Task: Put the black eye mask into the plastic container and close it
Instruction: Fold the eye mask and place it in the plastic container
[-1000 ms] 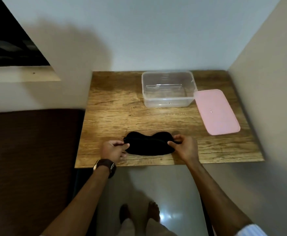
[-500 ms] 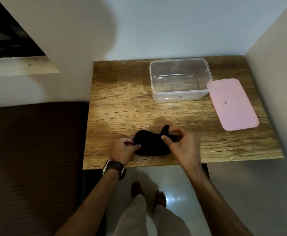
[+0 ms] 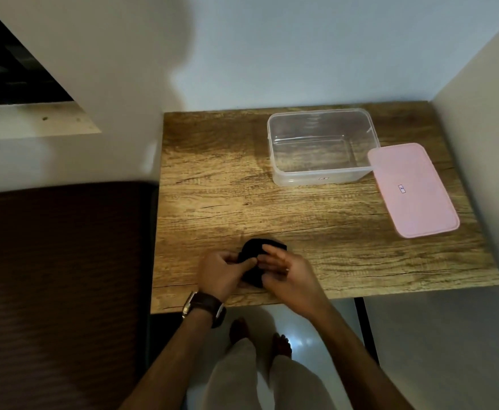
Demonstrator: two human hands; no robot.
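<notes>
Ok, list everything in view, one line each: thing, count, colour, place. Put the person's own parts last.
eye mask: one, black, bunched up near the table's front edge, between both hands
container: one, clear plastic, open and empty, back right of the table
lid: one, pink, flat on the table, right of the container, against its corner
table: one, wood grain, in a wall corner
watch: one, dark strap, left wrist
left hand: one, gripping the mask
right hand: one, gripping the mask
</notes>
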